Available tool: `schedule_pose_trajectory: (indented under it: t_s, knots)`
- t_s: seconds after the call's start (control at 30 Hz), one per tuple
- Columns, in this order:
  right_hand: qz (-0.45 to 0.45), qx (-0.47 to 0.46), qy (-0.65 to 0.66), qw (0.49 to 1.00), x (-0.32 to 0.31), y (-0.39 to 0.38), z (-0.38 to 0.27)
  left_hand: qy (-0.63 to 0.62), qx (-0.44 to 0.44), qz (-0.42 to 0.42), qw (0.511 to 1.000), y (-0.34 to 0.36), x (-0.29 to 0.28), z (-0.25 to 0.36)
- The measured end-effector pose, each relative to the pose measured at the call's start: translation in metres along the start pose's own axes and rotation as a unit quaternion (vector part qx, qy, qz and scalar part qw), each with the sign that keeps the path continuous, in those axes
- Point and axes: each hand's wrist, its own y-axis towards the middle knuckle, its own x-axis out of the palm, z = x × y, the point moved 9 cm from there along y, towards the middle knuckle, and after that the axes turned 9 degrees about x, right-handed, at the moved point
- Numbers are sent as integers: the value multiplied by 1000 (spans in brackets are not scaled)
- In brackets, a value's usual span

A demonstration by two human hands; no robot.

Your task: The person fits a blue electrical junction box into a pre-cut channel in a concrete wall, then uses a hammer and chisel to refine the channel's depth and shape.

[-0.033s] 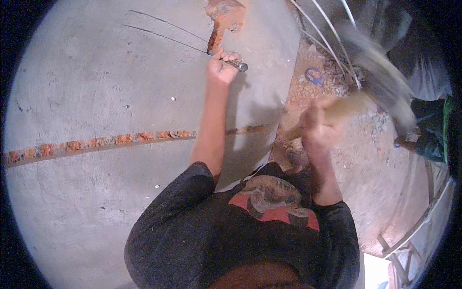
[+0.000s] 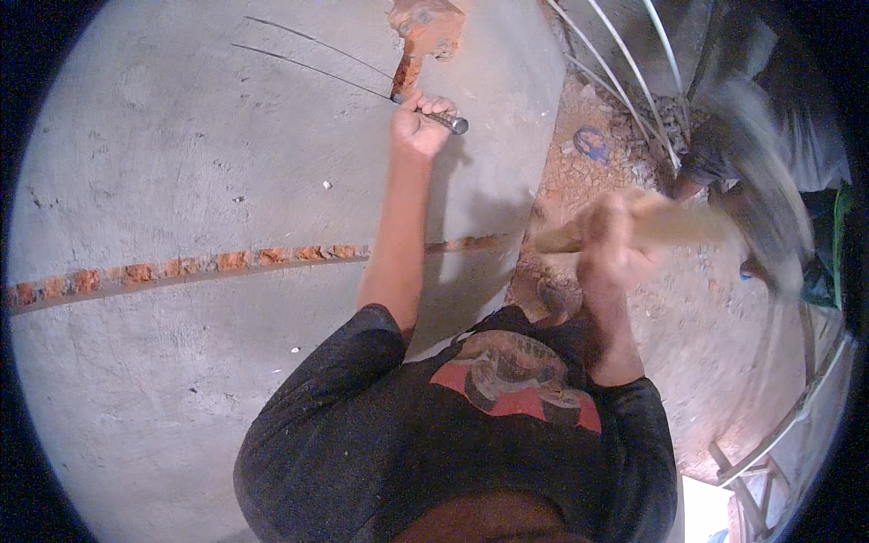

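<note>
My left hand (image 2: 419,131) is closed round a metal chisel (image 2: 458,125) against the grey plastered wall (image 2: 181,163). The chisel's round struck end sticks out to the right of my fist; its tip is hidden by the fingers, beside a cut channel (image 2: 407,74) that bares orange brick. Two dark lines on the plaster run leftward from this channel. Out to the right, away from the wall, my right hand (image 2: 611,240) grips the wooden handle of a hammer (image 2: 688,224). The hammer's head is smeared by motion at the far end of the handle.
A long brick-red groove (image 2: 226,261) crosses the wall lower down. Rubble (image 2: 615,163) and a blue coil (image 2: 591,145) lie on the floor at the right. Pale pipes (image 2: 625,63) lean at the back. Another person's arm (image 2: 690,185) shows at the right, behind the hammer.
My right hand has shifted slightly right and down with the hammer, whose blurred head has swung farther right. The other person's arm has come into sight. My left hand stays almost still.
</note>
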Motion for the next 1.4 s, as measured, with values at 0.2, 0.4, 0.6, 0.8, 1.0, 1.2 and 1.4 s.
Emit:
schedule_pose_trajectory:
  t_s: [0.2, 0.4, 0.6, 0.8, 1.0, 1.2, 1.4]
  knots:
    - [-330, -186, -484, 789, 74, -26, 77, 14, 4, 11, 1000, 2, 4, -7]
    - [-138, 103, -367, 914, 21, -9, 125, 48, -17, -55, 997, 9, -20, 10]
    - [-147, -51, 91, 984, 19, -6, 8, 29, -1, -13, 999, 0, -4, 1]
    - [-190, -221, -449, 845, 54, -38, 122, 151, 51, -4, 987, -3, -5, -2]
    - [-140, 64, -374, 914, 24, -5, 101, 58, -3, -18, 998, 5, -19, 2]
    - [-34, -9, -114, 993, 15, -12, 61, 54, 6, -6, 999, 4, -7, 0]
    - [-174, 31, -444, 878, 45, -20, 154, 102, 10, -11, 995, 7, -13, 0]
